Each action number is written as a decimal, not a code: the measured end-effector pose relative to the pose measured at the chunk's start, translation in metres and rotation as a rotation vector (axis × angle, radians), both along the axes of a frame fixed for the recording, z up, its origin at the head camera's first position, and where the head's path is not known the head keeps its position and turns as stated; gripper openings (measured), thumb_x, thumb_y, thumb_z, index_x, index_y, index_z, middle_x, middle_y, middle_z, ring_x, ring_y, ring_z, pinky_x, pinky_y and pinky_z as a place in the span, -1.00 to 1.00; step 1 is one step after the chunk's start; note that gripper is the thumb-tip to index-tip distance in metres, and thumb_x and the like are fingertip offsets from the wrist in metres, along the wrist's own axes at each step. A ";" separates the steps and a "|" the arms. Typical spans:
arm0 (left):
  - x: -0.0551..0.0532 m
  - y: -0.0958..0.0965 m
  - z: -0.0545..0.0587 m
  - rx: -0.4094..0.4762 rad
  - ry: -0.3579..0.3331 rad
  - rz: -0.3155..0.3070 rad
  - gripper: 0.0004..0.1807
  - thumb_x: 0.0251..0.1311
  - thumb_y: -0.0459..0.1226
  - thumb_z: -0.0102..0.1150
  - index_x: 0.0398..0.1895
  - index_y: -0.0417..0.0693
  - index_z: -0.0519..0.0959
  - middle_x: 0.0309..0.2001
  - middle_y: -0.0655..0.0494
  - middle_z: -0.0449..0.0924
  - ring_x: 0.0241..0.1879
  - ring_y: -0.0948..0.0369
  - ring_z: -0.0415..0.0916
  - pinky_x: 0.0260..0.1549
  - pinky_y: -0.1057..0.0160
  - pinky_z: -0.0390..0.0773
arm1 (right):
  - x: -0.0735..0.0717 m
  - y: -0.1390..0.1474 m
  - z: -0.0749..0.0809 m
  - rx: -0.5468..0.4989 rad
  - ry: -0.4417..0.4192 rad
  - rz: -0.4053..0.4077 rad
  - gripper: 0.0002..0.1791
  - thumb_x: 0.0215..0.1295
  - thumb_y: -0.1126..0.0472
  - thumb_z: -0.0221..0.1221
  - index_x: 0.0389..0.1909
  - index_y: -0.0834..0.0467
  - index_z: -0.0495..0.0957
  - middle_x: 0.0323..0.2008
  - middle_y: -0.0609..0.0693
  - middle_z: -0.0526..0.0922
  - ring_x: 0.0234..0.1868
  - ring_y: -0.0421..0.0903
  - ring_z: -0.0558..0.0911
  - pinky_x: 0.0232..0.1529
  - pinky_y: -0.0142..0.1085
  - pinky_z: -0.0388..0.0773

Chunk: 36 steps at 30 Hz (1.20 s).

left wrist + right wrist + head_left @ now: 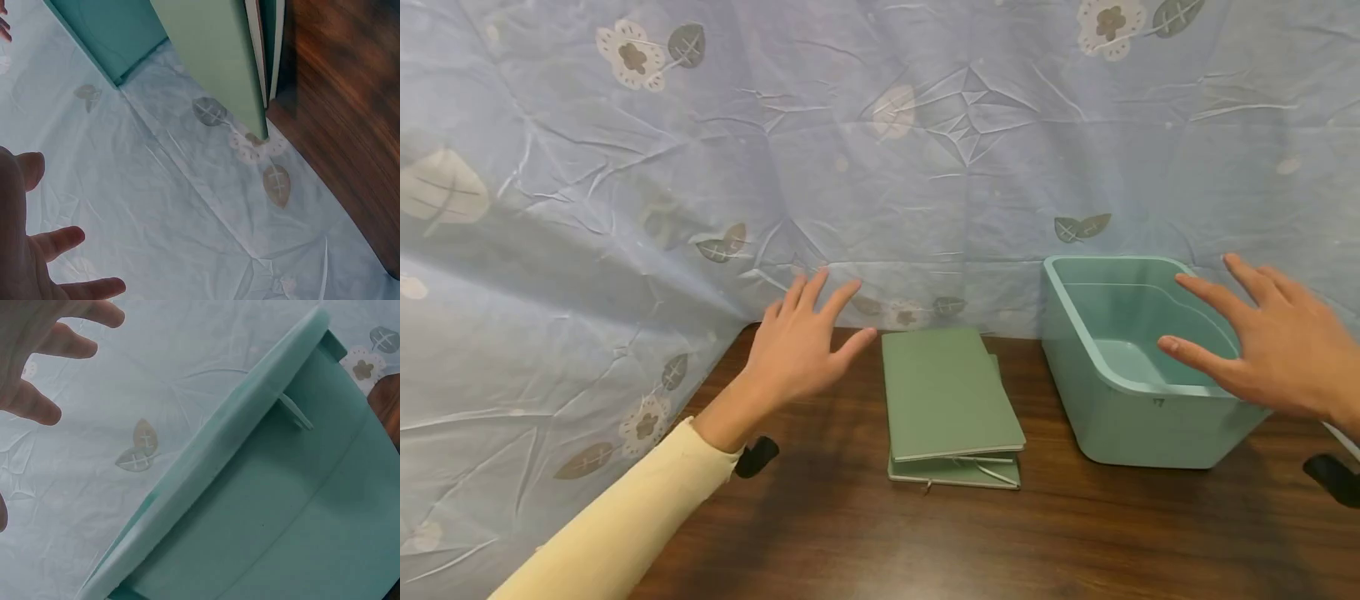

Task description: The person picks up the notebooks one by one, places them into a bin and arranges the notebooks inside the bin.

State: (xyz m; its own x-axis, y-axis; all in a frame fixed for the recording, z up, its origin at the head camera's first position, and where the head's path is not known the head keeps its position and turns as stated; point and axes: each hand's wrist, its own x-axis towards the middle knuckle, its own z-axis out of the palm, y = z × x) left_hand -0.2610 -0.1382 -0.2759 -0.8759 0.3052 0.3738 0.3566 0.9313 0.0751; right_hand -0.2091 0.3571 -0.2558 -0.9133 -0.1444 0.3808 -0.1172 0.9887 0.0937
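My left hand [797, 350], spread wide and holding nothing, hovers near the stacked green notebooks [951, 392] on the tabletop [850, 533]; my right hand [1277, 342], equally wide and empty, near the teal bin [1142, 429]; I judge this a reaching step; any grasp would call for narrower fingers.

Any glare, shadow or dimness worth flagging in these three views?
Head view: soft sheen on the brown table, a shadow on it near the left hand, bright glints along creases in the patterned cloth. Left wrist view: dimmer and bluish, the fingers in shade. Right wrist view: also dim, the teal bin's outer wall darker than its rim.
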 end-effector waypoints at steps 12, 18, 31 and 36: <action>0.031 0.008 -0.012 0.075 0.032 -0.026 -0.23 0.28 0.44 -0.30 0.52 0.52 0.06 0.60 0.01 -0.14 0.56 -0.13 -0.12 0.31 -0.34 0.19 | 0.017 -0.003 -0.011 0.013 0.080 0.062 -0.01 0.19 -0.39 0.17 0.55 -0.08 0.07 0.53 0.34 -0.02 0.37 0.46 0.17 0.26 0.37 0.09; 0.045 0.014 -0.018 0.079 0.076 -0.060 -0.25 0.28 0.44 -0.31 0.52 0.56 0.05 0.60 -0.01 -0.14 0.56 -0.15 -0.12 0.32 -0.31 0.20 | 0.025 -0.006 -0.016 -0.026 0.091 0.082 -0.01 0.18 -0.37 0.20 0.56 -0.11 0.06 0.55 0.27 -0.03 0.40 0.42 0.14 0.23 0.38 0.08; 0.057 0.020 -0.034 0.127 0.126 -0.077 -0.25 0.28 0.42 -0.24 0.52 0.53 0.08 0.58 -0.01 -0.07 0.55 -0.15 -0.09 0.33 -0.30 0.17 | 0.037 -0.017 -0.021 -0.083 0.102 0.078 -0.01 0.19 -0.35 0.20 0.56 -0.14 0.04 0.57 0.17 -0.02 0.46 0.39 0.07 0.24 0.38 0.01; 0.059 0.024 -0.037 0.154 0.112 -0.081 -0.20 0.29 0.41 -0.22 0.55 0.45 0.01 0.57 0.00 0.01 0.56 -0.11 -0.10 0.34 -0.30 0.16 | 0.040 -0.018 -0.027 -0.139 0.105 0.086 -0.03 0.22 -0.31 0.20 0.57 -0.15 0.01 0.58 0.16 -0.03 0.49 0.39 0.05 0.30 0.41 -0.05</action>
State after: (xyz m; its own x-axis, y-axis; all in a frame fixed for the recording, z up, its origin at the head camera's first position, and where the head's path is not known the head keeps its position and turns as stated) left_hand -0.2019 -0.1146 -0.3130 -0.8009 0.3050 0.5152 0.4441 0.8798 0.1696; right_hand -0.1691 0.3393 -0.2829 -0.8540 -0.1596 0.4951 -0.1985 0.9797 -0.0265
